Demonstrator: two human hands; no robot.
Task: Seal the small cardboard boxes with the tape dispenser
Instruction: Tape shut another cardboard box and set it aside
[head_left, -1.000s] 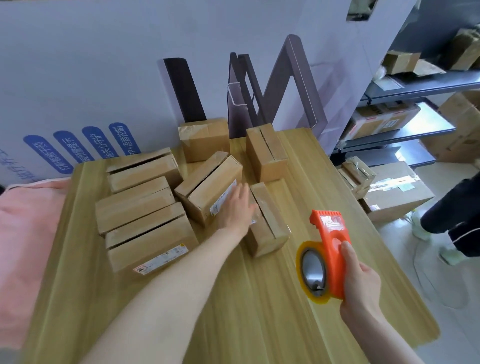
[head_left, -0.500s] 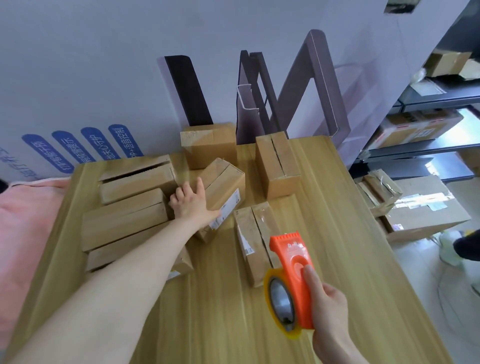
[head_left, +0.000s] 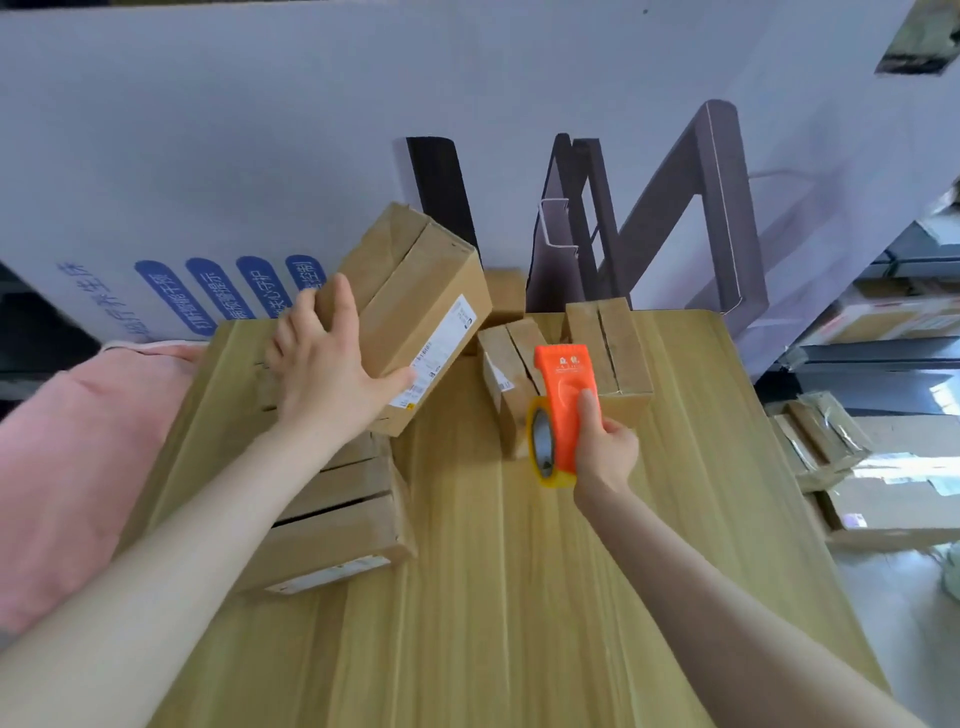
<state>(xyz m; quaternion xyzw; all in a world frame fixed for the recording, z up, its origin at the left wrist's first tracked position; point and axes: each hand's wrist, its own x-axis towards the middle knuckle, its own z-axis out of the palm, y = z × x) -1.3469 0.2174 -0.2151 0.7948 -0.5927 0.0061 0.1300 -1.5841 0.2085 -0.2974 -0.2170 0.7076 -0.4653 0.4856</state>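
Note:
My left hand (head_left: 324, 369) grips a small cardboard box (head_left: 415, 306) with a white label and holds it tilted in the air above the table's left side. The box's top flaps meet in an untaped seam. My right hand (head_left: 605, 447) holds the orange tape dispenser (head_left: 563, 405) with its yellowish tape roll (head_left: 543, 449) over the middle of the wooden table (head_left: 519, 597). Right behind the dispenser lie two more small boxes (head_left: 506, 374) (head_left: 613, 353). Under my left forearm sit other small boxes (head_left: 332, 530), partly hidden.
A big white printed carton (head_left: 208, 156) stands along the table's far edge. Pink cloth (head_left: 67, 457) lies to the left. On the right are metal shelves (head_left: 893, 332) and cartons on the floor (head_left: 883, 499). Another small box (head_left: 504, 291) stands at the back.
My left hand took hold of the labelled box and lifted it off the table, up and to the left. The dispenser moved forward, closer to the two boxes.

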